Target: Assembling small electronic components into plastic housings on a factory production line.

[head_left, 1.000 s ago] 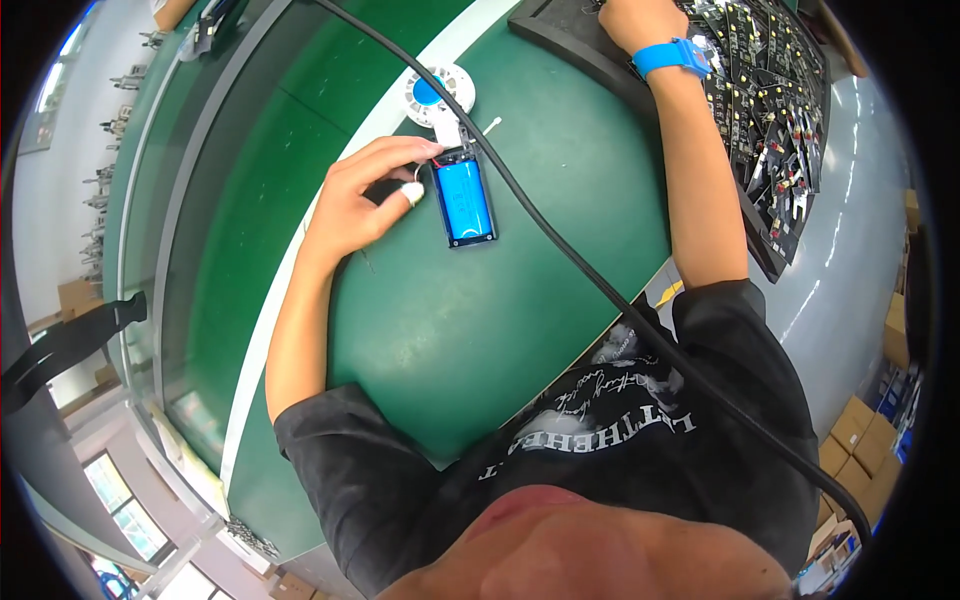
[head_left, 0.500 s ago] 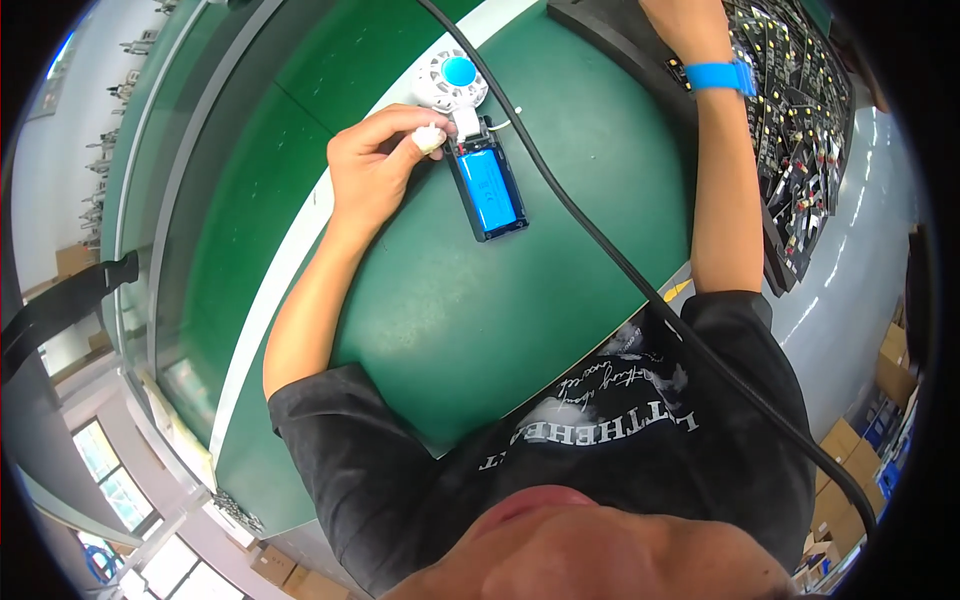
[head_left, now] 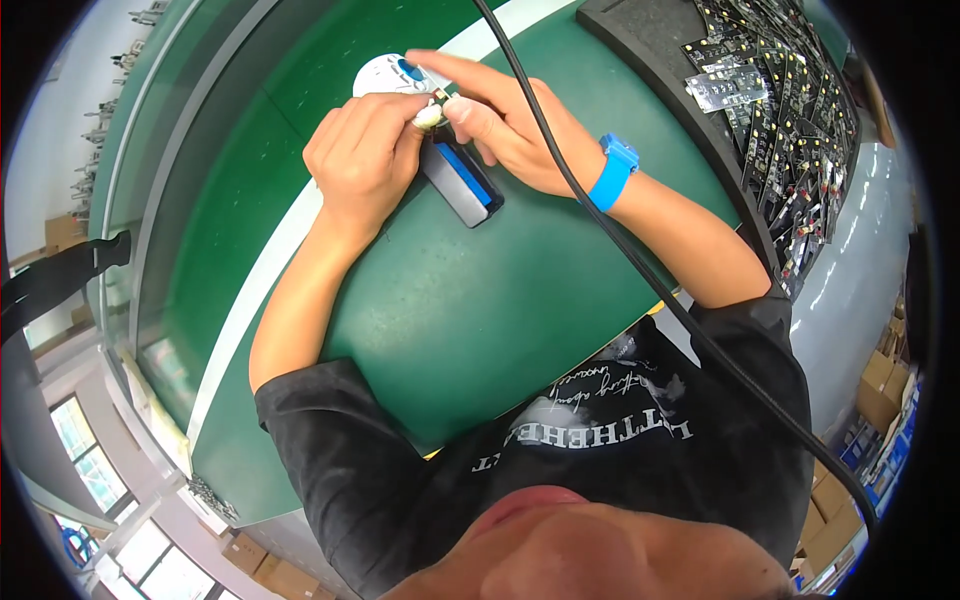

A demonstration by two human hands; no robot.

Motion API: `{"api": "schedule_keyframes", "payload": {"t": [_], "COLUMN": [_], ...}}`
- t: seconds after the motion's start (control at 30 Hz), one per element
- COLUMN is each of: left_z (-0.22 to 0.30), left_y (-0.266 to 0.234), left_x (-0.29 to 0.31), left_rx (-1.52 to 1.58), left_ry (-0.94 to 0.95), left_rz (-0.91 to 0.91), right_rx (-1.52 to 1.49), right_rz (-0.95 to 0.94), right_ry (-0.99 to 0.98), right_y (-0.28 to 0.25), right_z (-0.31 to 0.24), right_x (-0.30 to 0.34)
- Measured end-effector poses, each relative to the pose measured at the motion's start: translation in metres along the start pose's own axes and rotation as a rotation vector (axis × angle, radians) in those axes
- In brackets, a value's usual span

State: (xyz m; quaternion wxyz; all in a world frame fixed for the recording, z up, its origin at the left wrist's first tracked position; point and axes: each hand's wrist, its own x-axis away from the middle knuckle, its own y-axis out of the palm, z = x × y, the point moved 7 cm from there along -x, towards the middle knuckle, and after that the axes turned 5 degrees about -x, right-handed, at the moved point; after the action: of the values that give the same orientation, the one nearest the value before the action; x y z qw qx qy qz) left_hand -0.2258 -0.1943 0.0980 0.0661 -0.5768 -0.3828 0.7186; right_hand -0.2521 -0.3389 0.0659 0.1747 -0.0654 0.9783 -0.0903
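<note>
Green-topped bench (head_left: 430, 340) curves through brightly lit workshop. Left of bench, white strip (head_left: 253, 285) borders darker green surface (head_left: 225, 235), grey rail (head_left: 165, 170) beyond. Below bench to left, paned windows (head_left: 85, 455) glow with daylight in pale wall (head_left: 110, 420); cardboard boxes (head_left: 285, 578) sit nearby. Right of bench, glossy grey floor (head_left: 855, 250) catches streaks of light; more cardboard cartons (head_left: 880, 385) stack farther out, beside blue items (head_left: 903, 430) too small to identify.

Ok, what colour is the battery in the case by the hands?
The battery is blue, seen in the head view.
</note>
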Motion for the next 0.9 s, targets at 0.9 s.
{"api": "schedule_keyframes", "payload": {"t": [0.9], "left_z": [0.002], "left_y": [-0.006], "left_x": [0.003], "left_rx": [-0.113], "left_ry": [0.116], "left_rz": [0.071], "right_rx": [0.238], "right_rz": [-0.09], "right_ry": [0.023], "right_y": [0.003], "right_z": [-0.002], "right_x": [0.001]}}
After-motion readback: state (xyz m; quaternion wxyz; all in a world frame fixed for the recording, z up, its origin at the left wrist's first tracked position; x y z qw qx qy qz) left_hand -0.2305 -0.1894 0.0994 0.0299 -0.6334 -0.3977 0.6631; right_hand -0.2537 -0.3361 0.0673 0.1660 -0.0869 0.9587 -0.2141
